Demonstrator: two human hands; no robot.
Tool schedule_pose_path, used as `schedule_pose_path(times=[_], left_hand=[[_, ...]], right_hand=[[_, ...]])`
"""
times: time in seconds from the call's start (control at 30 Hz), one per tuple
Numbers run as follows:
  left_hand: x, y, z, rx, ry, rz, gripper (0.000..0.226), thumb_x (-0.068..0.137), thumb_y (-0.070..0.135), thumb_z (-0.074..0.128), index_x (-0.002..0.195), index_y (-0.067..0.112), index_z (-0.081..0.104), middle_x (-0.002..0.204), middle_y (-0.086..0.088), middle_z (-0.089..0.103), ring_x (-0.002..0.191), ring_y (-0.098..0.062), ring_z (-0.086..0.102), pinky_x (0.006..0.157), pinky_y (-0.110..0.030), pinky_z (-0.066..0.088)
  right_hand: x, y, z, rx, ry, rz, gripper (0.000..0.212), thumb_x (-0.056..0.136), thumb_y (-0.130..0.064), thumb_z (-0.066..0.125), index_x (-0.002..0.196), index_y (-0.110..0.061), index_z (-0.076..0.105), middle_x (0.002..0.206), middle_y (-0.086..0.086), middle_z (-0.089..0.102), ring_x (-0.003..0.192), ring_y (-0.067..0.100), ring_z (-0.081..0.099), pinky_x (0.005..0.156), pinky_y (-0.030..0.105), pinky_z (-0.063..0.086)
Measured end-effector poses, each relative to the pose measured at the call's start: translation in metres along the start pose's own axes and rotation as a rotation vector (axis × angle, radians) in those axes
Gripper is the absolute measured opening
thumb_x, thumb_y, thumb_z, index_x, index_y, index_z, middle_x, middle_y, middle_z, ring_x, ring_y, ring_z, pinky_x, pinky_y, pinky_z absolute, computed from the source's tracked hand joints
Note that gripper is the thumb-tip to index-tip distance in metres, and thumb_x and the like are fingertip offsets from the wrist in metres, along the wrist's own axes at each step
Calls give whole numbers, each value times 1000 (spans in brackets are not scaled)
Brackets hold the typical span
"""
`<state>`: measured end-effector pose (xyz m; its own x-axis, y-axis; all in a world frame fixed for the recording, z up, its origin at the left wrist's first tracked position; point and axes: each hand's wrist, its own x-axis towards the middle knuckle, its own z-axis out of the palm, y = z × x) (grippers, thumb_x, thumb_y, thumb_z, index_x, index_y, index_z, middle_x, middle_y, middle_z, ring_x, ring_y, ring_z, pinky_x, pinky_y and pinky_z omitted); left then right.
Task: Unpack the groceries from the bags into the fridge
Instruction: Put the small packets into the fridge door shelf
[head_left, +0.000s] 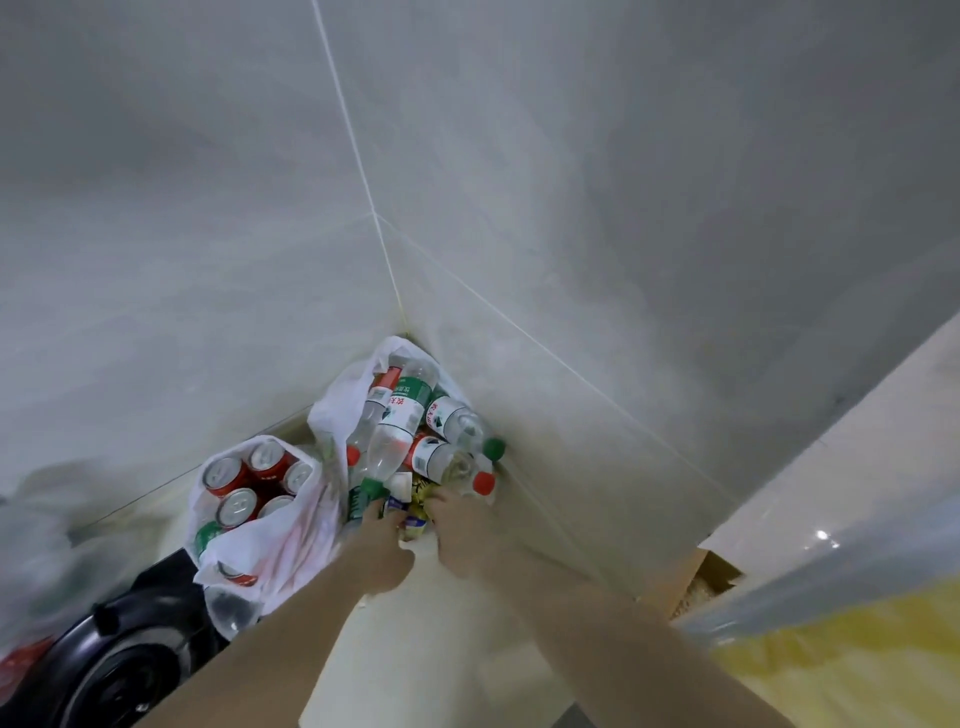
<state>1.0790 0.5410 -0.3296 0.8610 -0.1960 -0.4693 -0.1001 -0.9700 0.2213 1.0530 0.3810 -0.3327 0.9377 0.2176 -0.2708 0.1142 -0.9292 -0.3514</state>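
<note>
A white plastic bag (340, 410) stands in the tiled wall corner, filled with several clear water bottles (397, 426) with green and red caps. Both my hands reach into its near side. My left hand (382, 545) grips the bag's near edge beside a green-capped bottle. My right hand (462, 535) is curled around small yellow-and-white packets (418, 512) at the bag's mouth. A second white bag (280, 545) to the left holds several red drink cans (236, 480). No fridge is in view.
Grey tiled walls meet right behind the bags. A black gas stove burner (124, 670) lies at lower left. A blurred plastic bag (31, 545) sits at the far left. A cardboard box (701, 582) and a yellow-and-grey surface (841, 649) are at lower right.
</note>
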Motion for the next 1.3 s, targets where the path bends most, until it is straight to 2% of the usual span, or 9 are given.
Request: schedule_pose_path(times=[0.27, 0.43, 0.6, 0.7, 0.83, 0.93, 1.03, 1.13, 1.3], left_hand=[[18, 3, 27, -67, 129, 81, 30, 89, 9, 51, 111, 24, 66, 140, 8, 42, 115, -19, 51, 102, -28, 42], [24, 1, 31, -109, 148, 127, 30, 89, -1, 47, 88, 25, 62, 131, -4, 51, 113, -31, 52, 107, -49, 44], [17, -4, 26, -226, 46, 68, 44, 87, -11, 49, 124, 8, 64, 152, -2, 38, 126, -19, 45, 99, -16, 32], [0, -10, 15, -232, 23, 147, 51, 94, -4, 53, 145, 4, 53, 161, -11, 35, 148, -31, 36, 109, -24, 33], [-54, 1, -10, -454, 120, 296, 46, 87, -17, 52, 103, 23, 67, 125, 17, 52, 127, -23, 49, 91, -13, 36], [-98, 3, -24, -650, 104, 344, 51, 90, -6, 58, 131, 23, 65, 139, 14, 47, 134, -11, 41, 109, -30, 34], [-144, 9, -27, -782, 6, 393, 49, 83, 8, 65, 124, 34, 68, 141, 16, 54, 135, -7, 45, 106, -24, 35], [-191, 29, -24, -892, -127, 439, 53, 88, -18, 58, 124, 19, 71, 137, 9, 62, 125, -5, 58, 89, -6, 46], [-258, 89, -24, -955, -354, 524, 53, 88, -19, 58, 112, 24, 77, 125, 17, 70, 118, -3, 65, 102, -30, 52]], right_hand=[[23, 7, 20, -54, 140, -1, 27, 97, 5, 53, 120, -4, 64, 125, 20, 65, 104, 40, 68, 78, 45, 54], [32, 11, 32, -214, 126, 46, 30, 99, 5, 47, 118, -2, 70, 134, 15, 58, 115, 39, 64, 81, 48, 56], [32, 19, 46, -180, 199, 38, 23, 95, -1, 56, 112, -7, 71, 130, 15, 60, 116, 39, 63, 90, 50, 56], [0, 13, 41, 72, 330, 89, 20, 96, -12, 58, 113, -16, 69, 128, 9, 61, 111, 34, 64, 89, 48, 56], [-75, -14, 23, 559, 510, 312, 23, 99, -43, 59, 116, -31, 70, 117, -4, 66, 102, 20, 64, 86, 35, 52], [-142, -32, 14, 799, 684, 472, 15, 94, -39, 68, 105, -30, 74, 98, -13, 71, 85, 12, 66, 78, 29, 53], [-209, -46, 6, 927, 774, 603, 10, 93, -36, 72, 100, -30, 75, 88, -13, 72, 69, 6, 63, 68, 23, 50], [-274, -54, 5, 1060, 846, 692, 4, 89, -35, 73, 92, -32, 73, 81, -8, 71, 66, 7, 64, 69, 29, 54], [-378, -52, -5, 1146, 954, 806, 5, 93, -25, 74, 88, -24, 73, 65, -8, 64, 57, 9, 59, 60, 26, 48]])
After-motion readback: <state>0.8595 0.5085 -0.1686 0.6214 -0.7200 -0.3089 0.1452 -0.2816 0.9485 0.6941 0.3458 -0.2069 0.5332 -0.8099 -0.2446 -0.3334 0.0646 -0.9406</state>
